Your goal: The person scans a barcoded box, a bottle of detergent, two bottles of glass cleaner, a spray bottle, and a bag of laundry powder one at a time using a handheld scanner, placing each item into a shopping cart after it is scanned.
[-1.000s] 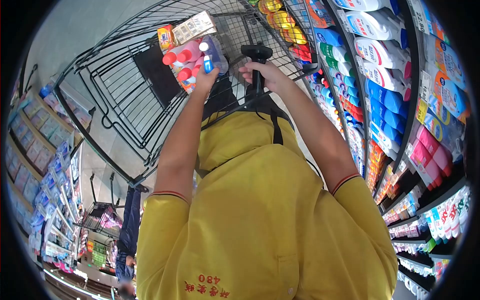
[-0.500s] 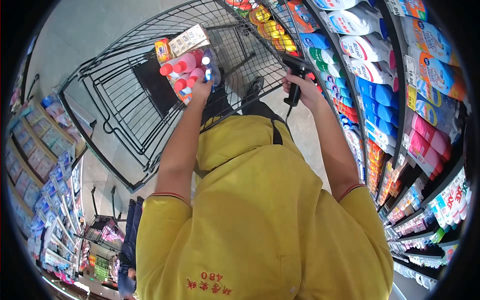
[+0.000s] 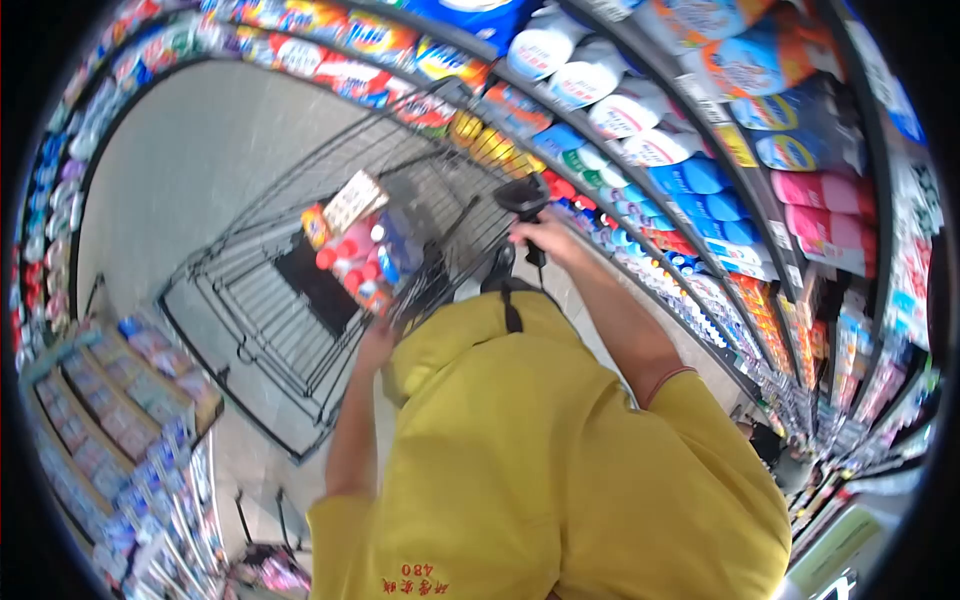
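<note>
A black handheld scanner [image 3: 522, 200] with a cord is gripped in my right hand [image 3: 548, 238], over the near right side of the cart. My left hand [image 3: 376, 342] is at the near edge of the metal shopping cart [image 3: 250, 435], just below the goods; its fingers are blurred, and I cannot make out whether they hold anything. Inside the cart, pink bottles with red caps [image 3: 350, 262] stand beside a blue-purple pack [image 3: 400, 255], a white box [image 3: 354, 200] and an orange pack [image 3: 315, 226].
Shelves of white bottles [image 3: 585, 75] and blue packs [image 3: 700, 185] run along the right. More shelved goods [image 3: 370, 40] curve across the top. A tiered display [image 3: 120, 395] is at the lower left. Part of another cart [image 3: 270, 565] shows at the bottom left.
The view has turned, showing more shelves at the top. My left hand has moved off the bottles to the cart's near edge. My right hand still has the scanner, now closer to the cart.
</note>
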